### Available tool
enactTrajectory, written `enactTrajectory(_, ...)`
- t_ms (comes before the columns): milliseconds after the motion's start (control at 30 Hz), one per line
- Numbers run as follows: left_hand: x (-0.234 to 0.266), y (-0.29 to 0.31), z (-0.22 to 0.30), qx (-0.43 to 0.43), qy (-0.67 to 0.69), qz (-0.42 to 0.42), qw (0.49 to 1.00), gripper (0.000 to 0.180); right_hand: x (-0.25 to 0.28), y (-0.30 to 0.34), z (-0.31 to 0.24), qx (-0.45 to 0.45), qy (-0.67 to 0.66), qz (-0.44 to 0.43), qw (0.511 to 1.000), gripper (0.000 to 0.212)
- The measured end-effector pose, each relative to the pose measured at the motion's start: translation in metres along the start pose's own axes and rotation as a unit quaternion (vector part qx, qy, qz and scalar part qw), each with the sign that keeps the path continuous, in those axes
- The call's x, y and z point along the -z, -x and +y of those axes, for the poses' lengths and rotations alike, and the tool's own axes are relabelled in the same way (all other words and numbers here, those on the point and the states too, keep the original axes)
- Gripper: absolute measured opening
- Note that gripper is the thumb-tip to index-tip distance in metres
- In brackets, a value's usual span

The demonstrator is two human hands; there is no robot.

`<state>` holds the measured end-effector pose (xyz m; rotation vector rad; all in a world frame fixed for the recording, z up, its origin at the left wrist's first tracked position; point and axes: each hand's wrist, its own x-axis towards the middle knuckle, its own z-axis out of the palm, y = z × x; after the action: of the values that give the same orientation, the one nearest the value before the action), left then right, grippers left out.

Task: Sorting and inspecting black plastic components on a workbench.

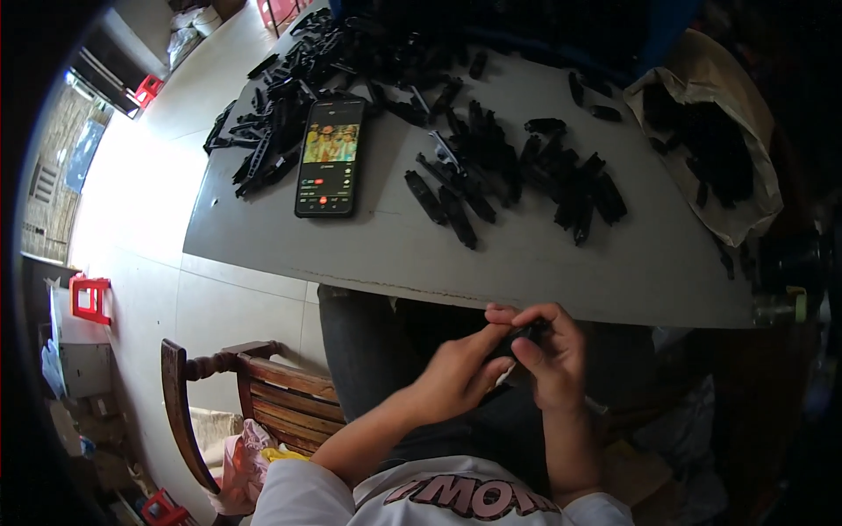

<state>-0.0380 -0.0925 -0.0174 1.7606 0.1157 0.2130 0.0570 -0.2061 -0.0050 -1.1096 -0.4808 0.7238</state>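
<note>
Both hands meet over my lap, just in front of the table's near edge. A small black plastic part sits between them, mostly covered by fingers. My left hand closes on its lower left end, thumb and fingers pinching. My right hand grips the upper right end, its index finger curled over the top and the thumb pressed on the near side. On the table beyond lie similar long black plastic parts, some in a loose cluster, with another group to its right.
A grey table spans ahead. A lit phone lies on it, beside a large heap of black parts. At the right stands an open paper bag holding black parts. A wooden chair is at my left; red stools stand farther off.
</note>
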Motion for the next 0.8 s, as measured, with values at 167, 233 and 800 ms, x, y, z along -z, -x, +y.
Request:
enactTrajectory(167, 0.061, -0.049, -0.012, -0.129, -0.378, 0.186, 0.898, 0.033, 0.050, -0.030, -0.009, 0.090, 0.134, 0.152, 0.975, 0.017)
enactTrajectory(233, 0.081, -0.068, -0.013, -0.116, -0.427, 0.216, 0.871, 0.037, 0.079, -0.056, -0.020, 0.200, 0.528, 0.128, 0.815, 0.025)
enactTrajectory(800, 0.072, -0.022, -0.008, 0.037, -0.129, 0.127, 0.983, 0.035, 0.092, -0.065, -0.030, 0.156, 0.668, 0.012, 0.728, 0.031)
